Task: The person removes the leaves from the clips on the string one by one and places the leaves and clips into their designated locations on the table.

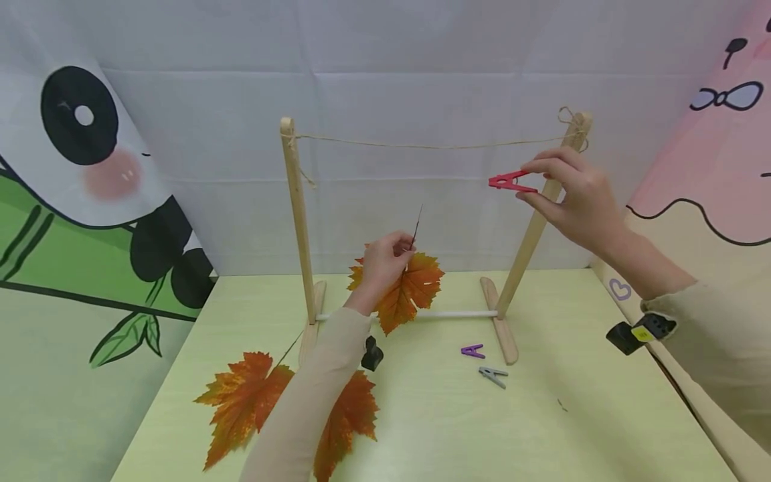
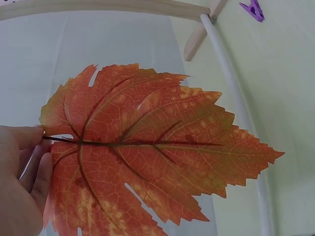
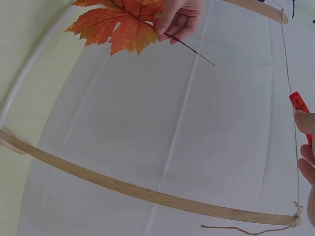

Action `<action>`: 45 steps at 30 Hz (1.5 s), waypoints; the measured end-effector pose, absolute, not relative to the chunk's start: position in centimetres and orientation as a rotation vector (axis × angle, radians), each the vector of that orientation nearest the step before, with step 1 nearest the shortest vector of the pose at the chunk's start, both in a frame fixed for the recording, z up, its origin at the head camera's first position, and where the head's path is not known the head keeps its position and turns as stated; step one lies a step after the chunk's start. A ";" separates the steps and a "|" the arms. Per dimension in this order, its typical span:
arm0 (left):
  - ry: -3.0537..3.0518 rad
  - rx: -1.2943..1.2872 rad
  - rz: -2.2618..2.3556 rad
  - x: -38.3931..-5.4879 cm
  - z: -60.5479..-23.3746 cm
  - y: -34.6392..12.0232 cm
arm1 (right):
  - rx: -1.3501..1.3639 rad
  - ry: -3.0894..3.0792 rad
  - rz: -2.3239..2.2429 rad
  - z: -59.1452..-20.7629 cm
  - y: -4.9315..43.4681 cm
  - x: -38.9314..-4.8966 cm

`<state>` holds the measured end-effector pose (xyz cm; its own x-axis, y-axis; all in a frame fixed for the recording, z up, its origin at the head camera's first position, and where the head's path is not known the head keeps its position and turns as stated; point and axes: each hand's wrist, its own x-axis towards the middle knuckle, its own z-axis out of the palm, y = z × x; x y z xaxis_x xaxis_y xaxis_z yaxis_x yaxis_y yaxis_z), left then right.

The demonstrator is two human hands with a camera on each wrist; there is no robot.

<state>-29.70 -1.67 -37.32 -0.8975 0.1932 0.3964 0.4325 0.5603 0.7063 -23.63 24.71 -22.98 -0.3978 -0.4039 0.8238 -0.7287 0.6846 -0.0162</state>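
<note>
My left hand (image 1: 385,264) pinches the thin dark stem of an orange maple leaf (image 2: 147,147) between thumb and fingers. The leaf hangs below the string (image 1: 421,146), its stem pointing up. A red clothespin (image 1: 508,181) sits between the thumb and fingers of my right hand (image 1: 575,194), held near the right post, a little below the string. In the right wrist view the clothespin overlaps the string, and the leaf's bare stem end sticks out past my left hand (image 3: 179,22).
The string is tied between two wooden posts (image 1: 298,221) joined by a white bar (image 1: 458,314). Two more orange leaves (image 1: 241,402) lie on the table at the front left, partly behind my left sleeve. Purple (image 1: 473,351) and grey (image 1: 494,376) clothespins lie near the right foot.
</note>
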 end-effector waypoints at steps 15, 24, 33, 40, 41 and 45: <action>-2.552 -0.472 -1.235 -29.0 -39.9 -5.0 | 0.893 -2.115 0.528 -27.3 25.1 -23.1; -2.583 -0.437 -1.234 -28.3 -40.9 -6.2 | 0.873 -2.177 0.527 -29.7 25.6 -22.5; -2.578 -0.352 -1.387 -27.4 -41.4 -7.9 | 0.897 -2.163 0.600 -32.3 25.3 -22.4; -2.608 -0.285 -1.450 -26.4 -42.2 -8.8 | 0.887 -2.195 0.652 -34.4 25.0 -22.2; -2.611 -0.281 -1.447 -26.2 -42.4 -8.9 | 0.884 -2.205 0.657 -34.6 24.9 -22.1; -2.612 -0.240 -1.484 -25.7 -43.3 -9.4 | 0.863 -2.243 0.675 -35.6 24.7 -21.8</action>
